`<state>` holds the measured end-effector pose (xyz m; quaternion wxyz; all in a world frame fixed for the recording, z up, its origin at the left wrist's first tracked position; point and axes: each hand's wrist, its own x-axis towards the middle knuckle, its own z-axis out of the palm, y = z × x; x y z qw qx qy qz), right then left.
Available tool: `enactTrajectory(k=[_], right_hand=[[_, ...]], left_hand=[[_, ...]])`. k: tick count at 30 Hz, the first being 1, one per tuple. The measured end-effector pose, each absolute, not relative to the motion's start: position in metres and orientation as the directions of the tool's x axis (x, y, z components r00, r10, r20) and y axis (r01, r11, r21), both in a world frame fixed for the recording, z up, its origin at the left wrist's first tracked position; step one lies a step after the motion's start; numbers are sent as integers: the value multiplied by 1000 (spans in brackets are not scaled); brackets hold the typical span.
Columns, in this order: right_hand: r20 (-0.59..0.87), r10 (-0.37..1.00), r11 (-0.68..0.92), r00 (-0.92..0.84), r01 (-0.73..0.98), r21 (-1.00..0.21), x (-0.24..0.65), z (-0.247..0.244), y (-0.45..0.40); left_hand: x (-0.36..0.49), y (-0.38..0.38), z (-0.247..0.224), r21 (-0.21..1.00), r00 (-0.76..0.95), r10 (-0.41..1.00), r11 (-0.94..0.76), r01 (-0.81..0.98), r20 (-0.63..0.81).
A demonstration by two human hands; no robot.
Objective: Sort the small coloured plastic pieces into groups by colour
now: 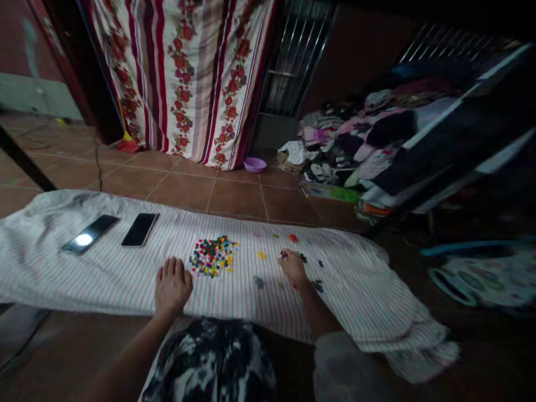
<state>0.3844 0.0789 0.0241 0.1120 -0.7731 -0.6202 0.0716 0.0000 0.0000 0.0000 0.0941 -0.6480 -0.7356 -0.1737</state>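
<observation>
A striped cloth (234,301) covers the low surface before me. On it lies a mixed pile of small coloured pieces (213,254). My left hand (173,285) rests flat on the cloth just left of the pile, fingers forward, holding nothing. To the right, my right hand (293,265) has its fingers pinched at a small dark piece (284,255). Around it are small groups: yellow pieces (262,255), orange-red pieces (293,238), grey pieces (258,282) and dark blue-green pieces (318,286).
Two phones lie at the left of the cloth, one (91,234) with a bright reflection, the other (140,229) dark. Beyond are a tiled floor (238,195), a purple basin (255,164), a flowered curtain (184,84) and a heap of clothes (355,134).
</observation>
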Motion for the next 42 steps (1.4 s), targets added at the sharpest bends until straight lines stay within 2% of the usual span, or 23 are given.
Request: enactTrajectory(k=[10, 19, 36, 39, 42], right_hand=[[63, 961, -233, 268, 913, -335, 392, 14, 89], [112, 974, -146, 197, 923, -355, 393, 13, 88], [238, 942, -124, 235, 906, -404, 395, 15, 85], [326, 917, -78, 231, 903, -422, 382, 22, 85], [373, 914, 40, 162, 877, -479, 351, 28, 85]], left_hand=[[1, 3, -2, 153, -154, 925, 106, 983, 348], [1, 3, -3, 174, -168, 922, 113, 978, 349], [2, 2, 0, 192, -163, 921, 98, 976, 355], [2, 3, 0, 206, -168, 923, 100, 974, 346], [3, 4, -2, 214, -174, 923, 103, 971, 343]])
